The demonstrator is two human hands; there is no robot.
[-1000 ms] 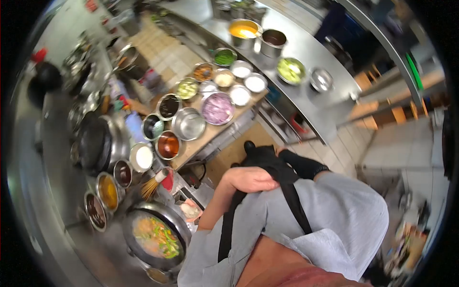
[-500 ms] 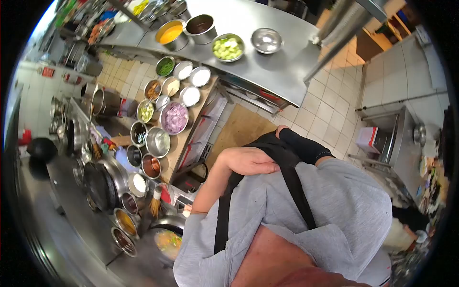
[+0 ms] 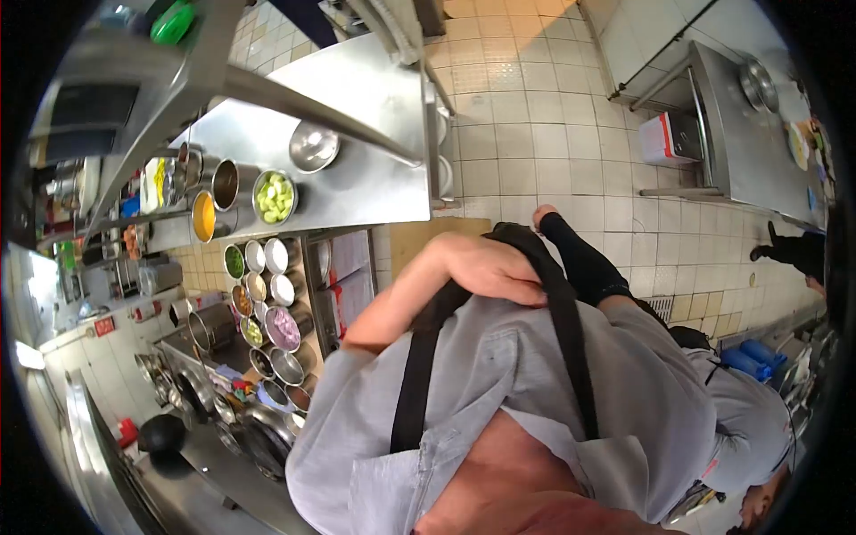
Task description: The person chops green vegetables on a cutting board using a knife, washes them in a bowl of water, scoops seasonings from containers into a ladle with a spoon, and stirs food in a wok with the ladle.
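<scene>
Left hand (image 3: 495, 269): forearm toward two o'clock, fingers together at black strap (image 3: 571, 343); grip cannot tell. Right hand (image 3: 542, 212): arm toward eleven, fingers cannot tell.

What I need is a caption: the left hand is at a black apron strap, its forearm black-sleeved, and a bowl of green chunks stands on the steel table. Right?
Not quite: the head view shows the left forearm bare. The left hand is at the black apron strap, and the bowl of green chunks stands on the steel table.
</scene>
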